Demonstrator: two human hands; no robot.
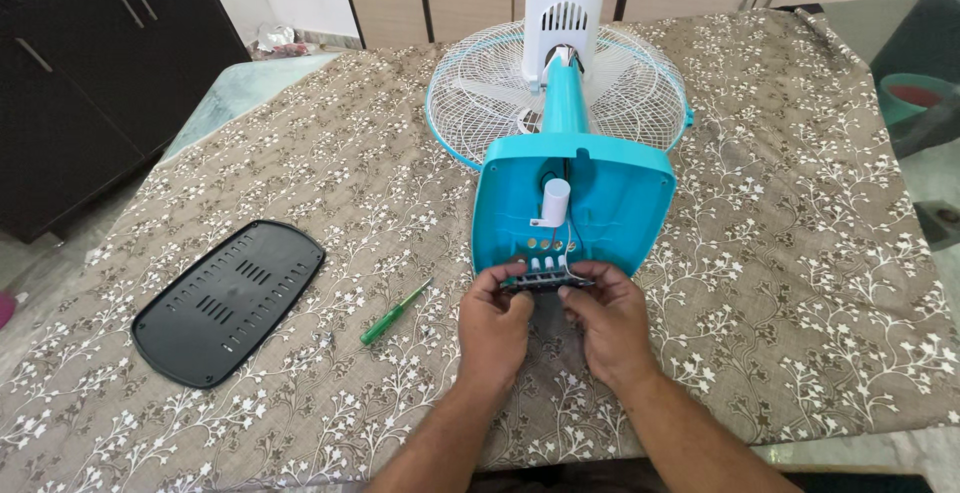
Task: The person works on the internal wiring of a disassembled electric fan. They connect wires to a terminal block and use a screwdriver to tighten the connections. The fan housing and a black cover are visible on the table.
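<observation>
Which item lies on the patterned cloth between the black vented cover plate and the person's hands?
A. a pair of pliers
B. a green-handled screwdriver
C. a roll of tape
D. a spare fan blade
B: a green-handled screwdriver lies on the cloth, to the right of the black cover plate and just left of the left hand, which with the right hand holds the switch block at the open turquoise fan base.

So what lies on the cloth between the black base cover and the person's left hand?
In the head view, a green screwdriver lies between the black base cover and the left hand; otherwise only patterned cloth.
</observation>
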